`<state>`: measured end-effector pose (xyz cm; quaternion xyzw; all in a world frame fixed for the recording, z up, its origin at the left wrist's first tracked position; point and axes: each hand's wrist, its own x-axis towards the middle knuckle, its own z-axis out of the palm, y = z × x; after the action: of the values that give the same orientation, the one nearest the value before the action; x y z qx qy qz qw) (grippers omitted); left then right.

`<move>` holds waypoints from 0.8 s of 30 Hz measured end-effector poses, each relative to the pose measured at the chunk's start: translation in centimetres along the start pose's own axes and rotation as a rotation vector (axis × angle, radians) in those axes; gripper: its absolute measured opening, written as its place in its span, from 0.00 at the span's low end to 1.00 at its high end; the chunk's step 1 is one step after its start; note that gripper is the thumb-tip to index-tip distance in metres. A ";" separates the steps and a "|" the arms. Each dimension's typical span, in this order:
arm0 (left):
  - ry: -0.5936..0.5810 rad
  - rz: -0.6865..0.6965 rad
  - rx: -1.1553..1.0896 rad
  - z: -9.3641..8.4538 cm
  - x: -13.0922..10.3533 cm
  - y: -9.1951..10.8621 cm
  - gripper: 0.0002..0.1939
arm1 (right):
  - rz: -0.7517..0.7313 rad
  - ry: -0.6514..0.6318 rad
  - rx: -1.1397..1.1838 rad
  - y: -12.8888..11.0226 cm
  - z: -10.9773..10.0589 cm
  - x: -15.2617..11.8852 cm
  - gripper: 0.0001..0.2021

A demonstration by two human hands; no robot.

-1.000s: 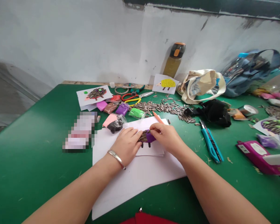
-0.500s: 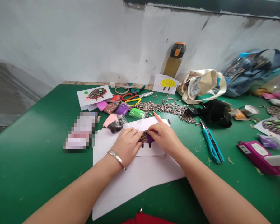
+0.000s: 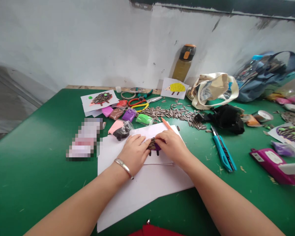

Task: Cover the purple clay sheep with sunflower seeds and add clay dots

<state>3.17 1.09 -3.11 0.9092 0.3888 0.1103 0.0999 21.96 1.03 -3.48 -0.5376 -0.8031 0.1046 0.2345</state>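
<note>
Seeds (image 3: 151,144) on purple clay (image 3: 157,147), between two hands
Too hard a press might squash the clay or loosen seeds, I'd judge; it sits on the small paper (image 3: 161,159); the left hand (image 3: 134,151) lies spread, touching paper and seeds; the right hand (image 3: 174,146) bunches its fingertips at the clay, gripping what, I can't tell.

A seed-studded purple shape (image 3: 152,144) lies on white paper (image 3: 159,160).
</note>
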 end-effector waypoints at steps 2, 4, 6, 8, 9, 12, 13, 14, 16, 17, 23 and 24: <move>-0.001 0.000 0.004 0.1 0.0 0.0 0.13 | 0.022 -0.025 -0.002 -0.1 0.1 0.0 0.13; 0.003 0.002 0.006 0.2 -0.1 -0.1 0.13 | 0.027 -0.036 -0.006 0.0 0.1 0.0 0.12; 0.012 0.007 0.002 0.2 -0.1 -0.2 0.13 | 0.010 -0.021 -0.005 0.1 0.0 0.0 0.12; 0.015 0.009 -0.006 0.3 -0.1 -0.2 0.14 | 0.011 0.007 0.000 0.3 -0.3 -0.2 0.12; 0.014 0.008 -0.010 0.3 -0.1 -0.2 0.15 | 0.023 0.018 -0.003 0.3 -0.5 -0.3 0.13; 0.003 0.006 -0.016 0.2 -0.2 -0.2 0.16 | 0.062 0.013 -0.033 0.3 -0.9 -0.6 0.14; 0.004 0.006 -0.017 0.2 -0.2 -0.2 0.15 | 0.063 0.005 -0.050 0.2 -1.0 -0.7 0.14; 0.007 0.007 -0.017 0.2 -0.2 -0.2 0.15 | 0.058 -0.004 -0.070 0.1 -1.0 -0.8 0.14; 0.020 0.010 -0.019 0.2 -0.2 -0.2 0.14 | 0.042 -0.014 -0.111 -0.1 -1.0 -0.9 0.14; 0.026 0.013 -0.019 0.2 -0.2 -0.2 0.14 | 0.034 -0.013 -0.130 -0.2 -0.9 -0.9 0.14; 0.027 0.009 -0.010 0.3 -0.2 -0.2 0.14 | -0.033 -0.002 -0.144 -0.4 -0.7 -0.7 0.16; 0.026 0.007 -0.011 0.3 -0.2 -0.2 0.14 | -0.044 0.002 -0.131 -0.4 -0.7 -0.6 0.16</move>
<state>2.96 1.03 -3.53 0.9086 0.3862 0.1245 0.0994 22.17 0.22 -2.88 -0.5340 -0.8197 0.0462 0.2020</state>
